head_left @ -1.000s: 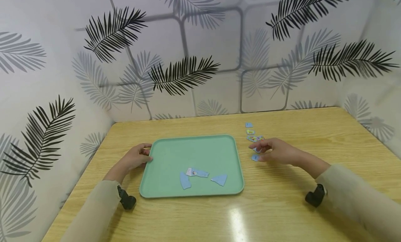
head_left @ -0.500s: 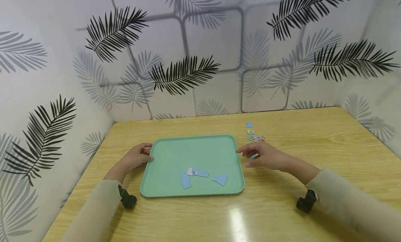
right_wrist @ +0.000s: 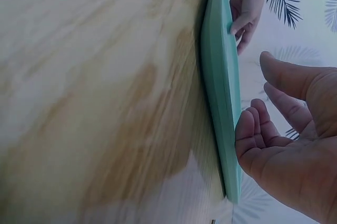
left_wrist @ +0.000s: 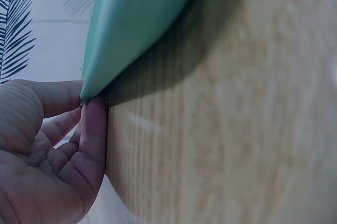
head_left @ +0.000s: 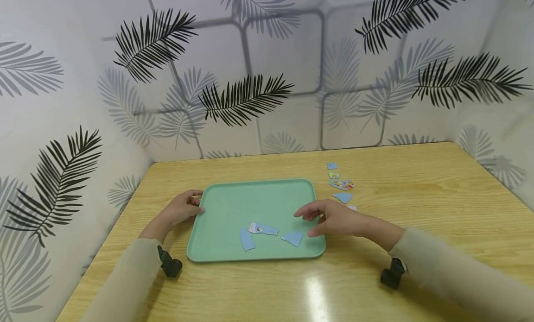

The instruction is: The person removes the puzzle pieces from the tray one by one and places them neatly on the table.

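Note:
My left hand [head_left: 182, 210] pinches the left rim of a green tray [head_left: 258, 197], thumb above and fingers below, as the left wrist view confirms. Over the tray's right side hovers my right hand [head_left: 335, 218], thumb and fingers apart with nothing between them. Near its fingertips lies a roughly triangular blue puzzle piece [head_left: 294, 238] in the tray. Left of that are a long blue piece [head_left: 263, 229] with a pale end and a small picture, and a curved blue piece [head_left: 247, 239]. In the right wrist view the right hand [right_wrist: 295, 145] is beside the tray's edge.
To the tray's right, several pieces lie in a column on the wooden table [head_left: 409, 183]: a blue one [head_left: 331, 166], a yellow-patterned one [head_left: 334, 175], a multicoloured one [head_left: 342, 185] and a blue wedge [head_left: 343, 198]. A pale piece [head_left: 352, 207] is partly hidden by my right hand.
My right hand has moved left and nearer, from the column of pieces to over the tray's right side. The left hand, tray and pieces have stayed put.

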The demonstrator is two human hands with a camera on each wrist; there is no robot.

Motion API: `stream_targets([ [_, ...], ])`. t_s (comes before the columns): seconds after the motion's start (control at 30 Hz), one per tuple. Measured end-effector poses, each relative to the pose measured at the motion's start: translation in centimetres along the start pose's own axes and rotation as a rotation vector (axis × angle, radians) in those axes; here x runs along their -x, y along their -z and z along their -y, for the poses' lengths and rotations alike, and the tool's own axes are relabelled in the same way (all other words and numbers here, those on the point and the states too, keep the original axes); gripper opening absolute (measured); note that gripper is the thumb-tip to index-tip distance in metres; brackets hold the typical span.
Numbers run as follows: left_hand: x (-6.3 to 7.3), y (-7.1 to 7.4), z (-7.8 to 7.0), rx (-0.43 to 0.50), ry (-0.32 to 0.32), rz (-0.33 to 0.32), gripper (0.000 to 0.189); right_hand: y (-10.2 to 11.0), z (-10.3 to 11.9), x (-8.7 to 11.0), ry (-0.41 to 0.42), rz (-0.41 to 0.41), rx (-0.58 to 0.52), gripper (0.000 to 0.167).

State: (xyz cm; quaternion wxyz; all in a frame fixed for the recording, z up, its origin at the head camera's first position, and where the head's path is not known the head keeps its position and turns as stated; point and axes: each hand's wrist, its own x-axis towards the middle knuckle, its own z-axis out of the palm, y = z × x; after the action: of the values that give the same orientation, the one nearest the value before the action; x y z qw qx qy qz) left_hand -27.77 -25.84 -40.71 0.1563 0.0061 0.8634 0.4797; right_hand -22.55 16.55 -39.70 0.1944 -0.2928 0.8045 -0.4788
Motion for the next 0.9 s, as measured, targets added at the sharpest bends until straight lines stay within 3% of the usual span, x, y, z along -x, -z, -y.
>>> stream_targets([
  [0.37, 0.0, -0.1, 0.2, -0.004, 0.010, -0.007, 0.059, -1.7, 0.7, -1.0, 0.005, 0.082, 0.050, 0.046],
  [0.9, -0.4, 0.2, 0.4, 0.000, 0.014, -0.005, 0.059, -2.7, 0.5, -2.1, -0.039, 0.075, 0.224, 0.042],
])
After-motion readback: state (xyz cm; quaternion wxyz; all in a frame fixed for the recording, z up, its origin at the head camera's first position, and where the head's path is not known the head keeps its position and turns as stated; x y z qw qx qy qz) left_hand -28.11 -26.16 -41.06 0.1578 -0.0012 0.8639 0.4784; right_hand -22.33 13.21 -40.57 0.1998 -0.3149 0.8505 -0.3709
